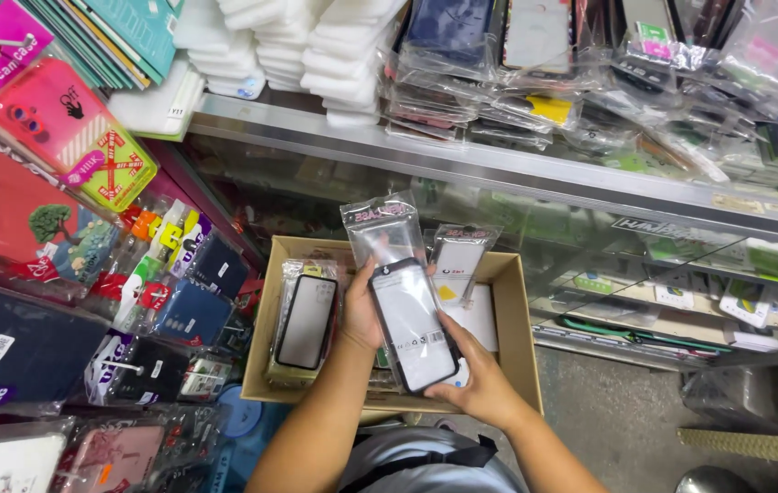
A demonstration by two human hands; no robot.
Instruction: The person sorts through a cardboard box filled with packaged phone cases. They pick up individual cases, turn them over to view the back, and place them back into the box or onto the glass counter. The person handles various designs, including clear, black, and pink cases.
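Note:
A black-rimmed phone case with a white insert (413, 324) is held over a cardboard box (521, 342). My right hand (476, 379) grips its lower end from the right. My left hand (363, 315) holds its upper left side, along with a clear plastic sleeve (382, 228) that sticks up behind the case. Another packaged case with a dark face (305, 319) stands in the box at the left, and a packaged case (457, 260) leans at the back of the box.
A glass display counter with a metal edge (462, 160) holds stacks of packaged cases on top and more on its shelves. Hanging packaged cases (78, 137) fill the rack at the left. Grey floor (626, 420) lies at the lower right.

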